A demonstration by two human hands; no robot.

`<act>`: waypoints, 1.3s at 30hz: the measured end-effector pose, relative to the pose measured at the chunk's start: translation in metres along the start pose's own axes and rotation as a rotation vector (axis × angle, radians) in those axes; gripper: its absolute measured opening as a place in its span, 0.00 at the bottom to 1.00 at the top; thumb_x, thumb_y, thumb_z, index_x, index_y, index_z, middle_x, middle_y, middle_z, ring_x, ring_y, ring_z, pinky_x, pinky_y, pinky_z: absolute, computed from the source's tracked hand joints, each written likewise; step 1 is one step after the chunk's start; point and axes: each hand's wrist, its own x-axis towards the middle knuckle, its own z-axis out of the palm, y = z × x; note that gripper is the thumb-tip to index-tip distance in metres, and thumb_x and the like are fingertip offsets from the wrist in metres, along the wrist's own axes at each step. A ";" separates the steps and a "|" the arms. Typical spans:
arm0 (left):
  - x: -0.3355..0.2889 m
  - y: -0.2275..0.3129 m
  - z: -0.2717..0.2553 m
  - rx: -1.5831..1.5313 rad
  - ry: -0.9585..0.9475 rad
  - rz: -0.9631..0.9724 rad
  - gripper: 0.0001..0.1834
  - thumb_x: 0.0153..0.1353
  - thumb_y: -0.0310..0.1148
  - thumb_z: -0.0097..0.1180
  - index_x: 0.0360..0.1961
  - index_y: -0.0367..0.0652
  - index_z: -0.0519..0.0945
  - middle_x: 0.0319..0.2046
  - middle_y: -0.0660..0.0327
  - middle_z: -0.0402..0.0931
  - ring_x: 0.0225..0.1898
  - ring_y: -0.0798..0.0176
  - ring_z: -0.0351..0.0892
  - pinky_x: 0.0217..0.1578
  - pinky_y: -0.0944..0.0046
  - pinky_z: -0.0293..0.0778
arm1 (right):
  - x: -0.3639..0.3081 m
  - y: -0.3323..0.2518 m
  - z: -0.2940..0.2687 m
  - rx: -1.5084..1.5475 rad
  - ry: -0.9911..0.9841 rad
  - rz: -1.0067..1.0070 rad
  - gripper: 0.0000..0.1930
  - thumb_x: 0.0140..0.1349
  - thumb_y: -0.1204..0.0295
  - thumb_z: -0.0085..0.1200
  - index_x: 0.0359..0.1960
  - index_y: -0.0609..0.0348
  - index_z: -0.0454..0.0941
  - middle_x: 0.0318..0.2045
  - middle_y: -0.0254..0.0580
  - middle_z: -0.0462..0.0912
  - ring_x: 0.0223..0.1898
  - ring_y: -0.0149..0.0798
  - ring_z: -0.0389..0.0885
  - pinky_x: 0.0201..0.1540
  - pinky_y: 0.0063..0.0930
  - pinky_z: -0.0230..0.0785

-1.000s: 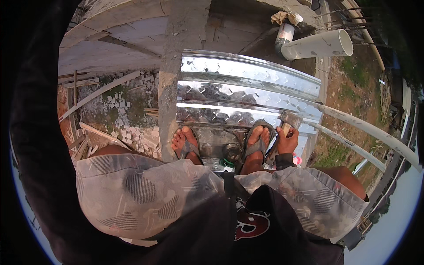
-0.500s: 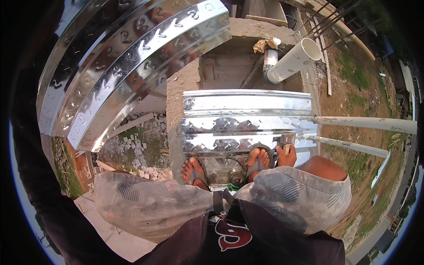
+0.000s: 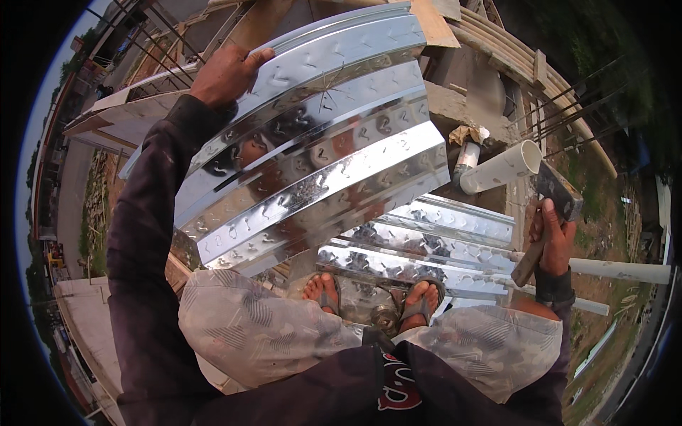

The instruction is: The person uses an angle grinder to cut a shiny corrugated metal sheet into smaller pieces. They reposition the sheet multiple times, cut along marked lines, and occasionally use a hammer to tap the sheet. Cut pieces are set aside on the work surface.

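My left hand (image 3: 226,72) grips the upper edge of a shiny embossed metal sheet (image 3: 312,142), held up and tilted in front of me above my knees. My right hand (image 3: 555,238) is closed around the wooden handle of a hammer (image 3: 548,213), its dark steel head pointing up at the right. Below, more embossed metal sheets (image 3: 433,238) lie flat, and my sandalled feet (image 3: 373,295) rest on them. I am crouched, knees in light patterned trousers.
A white plastic pipe (image 3: 503,167) lies beyond the flat sheets, with a crumpled rag beside a smaller pipe (image 3: 465,145). Long white pipes (image 3: 618,271) run to the right. Rebar rods and timber boards (image 3: 526,67) stand at the far edge; ground lies far below on both sides.
The raised metal sheet has swung further up and across in front of me, with my left hand now visible on its edge. My right hand has lifted the hammer off the flat sheets.
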 end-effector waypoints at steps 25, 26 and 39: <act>0.097 0.026 0.245 -0.112 -0.389 0.171 0.34 0.70 0.57 0.52 0.28 0.31 0.85 0.28 0.42 0.83 0.33 0.42 0.84 0.41 0.45 0.73 | 0.058 -0.196 0.114 -0.203 -0.191 -0.292 0.16 0.64 0.62 0.64 0.46 0.62 0.81 0.34 0.40 0.84 0.38 0.34 0.83 0.46 0.31 0.77; 0.099 0.032 0.250 -0.113 -0.409 0.222 0.34 0.70 0.57 0.52 0.30 0.31 0.85 0.29 0.41 0.83 0.35 0.41 0.84 0.42 0.45 0.74 | 0.053 -0.201 0.113 -0.231 -0.185 -0.321 0.16 0.64 0.63 0.64 0.46 0.62 0.81 0.36 0.40 0.85 0.39 0.34 0.84 0.47 0.31 0.77; 0.102 0.060 0.320 -0.063 -0.541 0.185 0.31 0.73 0.56 0.48 0.32 0.39 0.88 0.27 0.54 0.85 0.36 0.53 0.87 0.42 0.50 0.77 | 0.056 -0.109 0.116 -0.441 -0.057 -0.235 0.19 0.59 0.73 0.68 0.49 0.67 0.78 0.39 0.40 0.85 0.36 0.30 0.83 0.42 0.25 0.76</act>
